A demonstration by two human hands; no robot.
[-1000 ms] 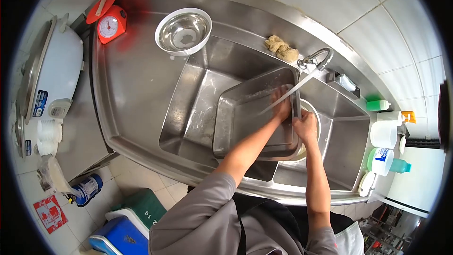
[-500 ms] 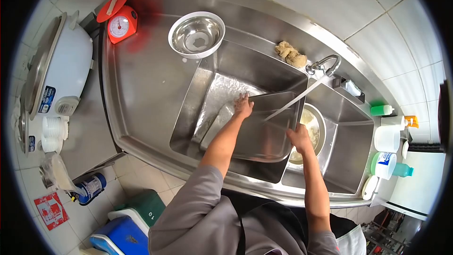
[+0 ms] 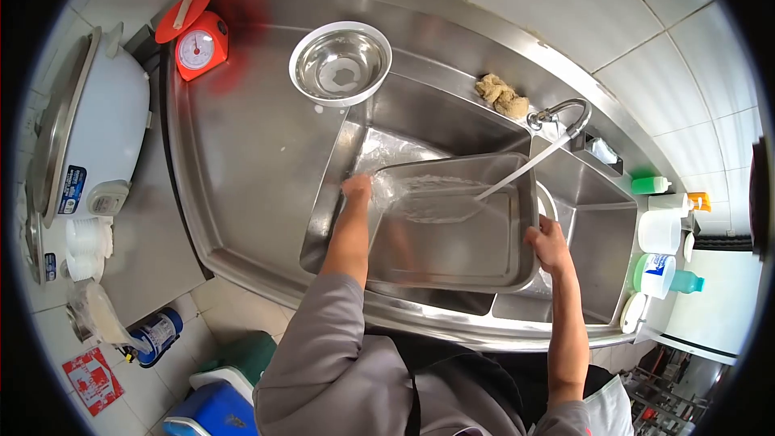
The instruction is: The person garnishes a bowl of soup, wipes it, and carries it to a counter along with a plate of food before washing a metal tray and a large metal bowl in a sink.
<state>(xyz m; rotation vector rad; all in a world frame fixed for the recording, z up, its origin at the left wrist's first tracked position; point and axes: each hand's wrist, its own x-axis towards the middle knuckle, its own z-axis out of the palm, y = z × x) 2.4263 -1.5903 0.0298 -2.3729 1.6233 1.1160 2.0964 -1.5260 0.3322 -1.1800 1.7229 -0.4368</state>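
A rectangular metal tray (image 3: 444,254) is held over the sink basin (image 3: 323,218), tilted a little, its inside facing up. My right hand (image 3: 550,244) grips its right rim. At the upper left corner, my left hand (image 3: 358,186) is closed on the rim, its fingertips partly hidden. From the faucet (image 3: 577,113), a white hose (image 3: 529,165) sends a stream of water into the tray, where it spreads toward the left end. Behind the right end of the tray, part of a round bowl (image 3: 548,203) shows in the second basin.
On the counter stand a white-rimmed metal bowl (image 3: 340,63) and a red scale (image 3: 200,47). A tan cloth (image 3: 502,97) lies behind the faucet. To the right are a green bottle (image 3: 650,185) and several plastic containers (image 3: 659,232). A blue cooler (image 3: 211,410) sits on the floor.
The tray has turned from showing its underside edge to facing up, and shifted right. My left hand moved left to its far corner; my right hand moved right with the rim. Water now pools inside.
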